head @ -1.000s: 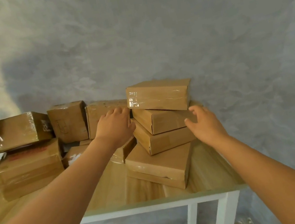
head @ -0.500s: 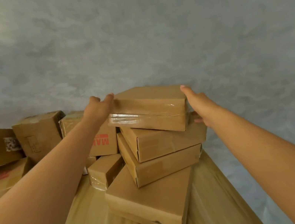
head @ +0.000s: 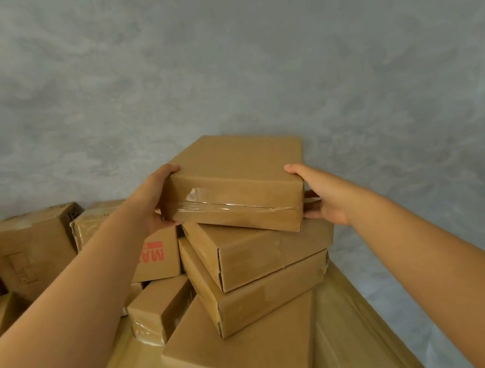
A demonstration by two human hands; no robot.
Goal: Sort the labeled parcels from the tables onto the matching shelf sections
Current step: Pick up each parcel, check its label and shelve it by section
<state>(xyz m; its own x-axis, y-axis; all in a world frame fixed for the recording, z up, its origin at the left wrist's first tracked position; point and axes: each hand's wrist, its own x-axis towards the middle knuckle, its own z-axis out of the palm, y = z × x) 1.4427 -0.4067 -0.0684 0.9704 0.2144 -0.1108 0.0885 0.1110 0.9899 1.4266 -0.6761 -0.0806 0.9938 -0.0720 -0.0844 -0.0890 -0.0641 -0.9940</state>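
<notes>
Only the head view to go on here, and honestly the sorting looks like it's barely started, judging by how much is piled up: the wooden worktop is loaded with brown cardboard parcels, and no shelf shows anywhere in the shot, so I can't tell what's already been put away. Right now the top parcel of a leaning four-high stack is caught between both hands. The left hand grips its left end, fingers curled up over the top edge and the thumb side tucked underneath. The right hand holds the right end, thumb lying on the top corner and fingers wrapped round the side and under it. The parcel sits tilted and seems to be touching the second parcel below, so I'd call it gripped but not clearly lifted free yet. I can't see a label on any face shown, just clear tape along the front. Off to the left there's a box with red lettering, a small taped box and a bigger carton, all waiting, so loads left to do.
</notes>
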